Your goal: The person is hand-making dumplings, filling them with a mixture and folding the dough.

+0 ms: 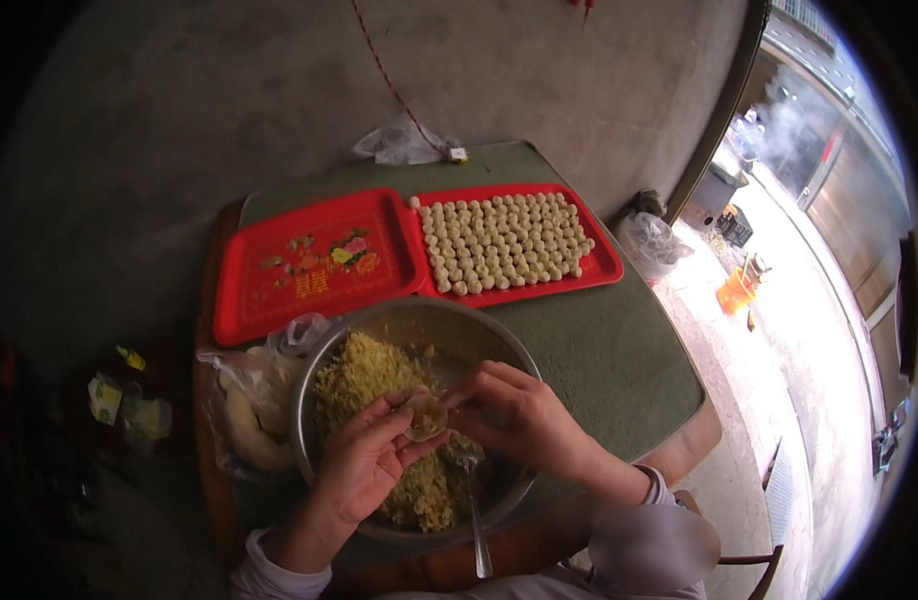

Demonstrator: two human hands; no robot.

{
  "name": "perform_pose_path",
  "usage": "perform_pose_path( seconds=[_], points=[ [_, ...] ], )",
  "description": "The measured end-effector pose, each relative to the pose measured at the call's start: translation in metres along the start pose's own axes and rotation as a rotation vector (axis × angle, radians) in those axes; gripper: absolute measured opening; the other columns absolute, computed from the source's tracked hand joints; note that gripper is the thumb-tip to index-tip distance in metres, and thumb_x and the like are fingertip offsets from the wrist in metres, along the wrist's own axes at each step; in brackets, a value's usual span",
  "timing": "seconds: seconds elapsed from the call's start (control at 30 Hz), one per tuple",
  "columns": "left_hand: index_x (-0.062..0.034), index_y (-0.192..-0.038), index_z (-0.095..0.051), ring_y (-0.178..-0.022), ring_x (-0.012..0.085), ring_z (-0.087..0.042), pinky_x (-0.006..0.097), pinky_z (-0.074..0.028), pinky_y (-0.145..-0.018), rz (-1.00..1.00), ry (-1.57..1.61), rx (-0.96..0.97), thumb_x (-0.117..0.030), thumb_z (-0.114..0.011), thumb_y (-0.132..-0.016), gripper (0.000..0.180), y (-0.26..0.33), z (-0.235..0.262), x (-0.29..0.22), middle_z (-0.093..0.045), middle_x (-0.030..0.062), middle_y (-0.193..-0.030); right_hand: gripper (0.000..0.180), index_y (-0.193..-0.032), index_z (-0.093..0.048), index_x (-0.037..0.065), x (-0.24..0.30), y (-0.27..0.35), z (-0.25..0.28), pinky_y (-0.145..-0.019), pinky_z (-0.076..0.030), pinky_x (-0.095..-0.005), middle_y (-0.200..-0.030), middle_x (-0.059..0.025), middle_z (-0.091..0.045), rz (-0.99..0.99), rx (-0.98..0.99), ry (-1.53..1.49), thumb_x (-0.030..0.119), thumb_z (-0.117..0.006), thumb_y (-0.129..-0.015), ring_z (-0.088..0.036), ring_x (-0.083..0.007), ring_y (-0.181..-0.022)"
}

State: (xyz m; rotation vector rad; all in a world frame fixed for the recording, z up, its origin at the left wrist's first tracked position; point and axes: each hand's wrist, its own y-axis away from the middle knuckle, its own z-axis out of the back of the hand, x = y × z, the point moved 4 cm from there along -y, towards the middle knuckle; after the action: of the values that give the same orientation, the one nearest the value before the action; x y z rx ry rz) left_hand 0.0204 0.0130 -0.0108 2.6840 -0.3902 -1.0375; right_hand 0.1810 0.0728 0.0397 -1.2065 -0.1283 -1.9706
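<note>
My left hand [364, 460] cradles a small round dough cup [426, 418] between thumb and fingers, with some filling visible inside. At the cup's right edge, my right hand [514, 408] pinches the rim with thumb and fingertips. Both hands are over a large metal bowl [469, 322]. Crumbly yellowish filling [364, 372] is heaped along the bowl's left side and bottom. A metal spoon [478, 525] rests in the filling, its handle over the near rim. Behind the bowl, rows of small dough balls [499, 240] sit on a red tray [606, 262].
A red tray with a flower pattern [264, 290] lies at the back left. Left of the bowl is a plastic bag [249, 400] with pale dough. Another clear bag [404, 143] lies by the wall. Beyond the doorway stands an orange bucket [736, 292].
</note>
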Motion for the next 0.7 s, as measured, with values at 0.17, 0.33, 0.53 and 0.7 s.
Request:
perform_pose_path(
  seconds=[0.17,0.33,0.53,0.7],
  points=[
    [-0.0026,-0.12,-0.05,-0.108,0.0191,-0.059,0.037,-0.048,-0.098,0.022,-0.003,-0.001,-0.011,-0.048,-0.097,0.025,0.0,-0.004,0.002,-0.06,0.0105,-0.115,0.019,-0.096,-0.062,0.009,0.013,0.003,-0.004,-0.071,-0.051,-0.0327,-0.086,-0.0063,-0.058,0.206,-0.027,0.188,0.011,-0.07,-0.08,-0.061,-0.0252,-0.081],
    [-0.0035,-0.117,-0.052,-0.104,0.0155,-0.06,0.033,-0.049,-0.094,0.026,-0.015,0.017,-0.012,-0.049,-0.097,0.023,-0.002,-0.002,0.008,-0.06,0.0075,-0.111,0.018,-0.094,-0.061,0.011,0.013,0.004,-0.009,-0.067,-0.05,-0.0348,-0.081,-0.005,-0.055,0.215,-0.028,0.322,0.015,-0.07,-0.08,-0.059,-0.0244,-0.077],
    [-0.0038,-0.116,-0.054,-0.103,0.0151,-0.059,0.033,-0.049,-0.095,0.013,-0.06,0.024,-0.013,-0.051,-0.096,0.022,-0.002,-0.002,0.013,-0.06,0.0059,-0.109,0.02,-0.094,-0.059,0.01,0.014,0.005,-0.014,-0.066,-0.051,-0.0351,-0.084,-0.0056,-0.054,0.181,0.009,0.392,0.014,-0.069,-0.077,-0.059,-0.025,-0.079],
    [-0.0033,-0.116,-0.054,-0.106,0.015,-0.058,0.034,-0.046,-0.098,0.036,-0.042,-0.007,-0.013,-0.052,-0.095,0.022,0.0,-0.002,0.015,-0.06,0.0057,-0.11,0.026,-0.1,-0.055,0.009,0.006,0.007,-0.016,-0.065,-0.052,-0.0364,-0.085,-0.0061,-0.054,0.172,0.037,0.384,0.013,-0.066,-0.077,-0.059,-0.0266,-0.08]
  ],
)
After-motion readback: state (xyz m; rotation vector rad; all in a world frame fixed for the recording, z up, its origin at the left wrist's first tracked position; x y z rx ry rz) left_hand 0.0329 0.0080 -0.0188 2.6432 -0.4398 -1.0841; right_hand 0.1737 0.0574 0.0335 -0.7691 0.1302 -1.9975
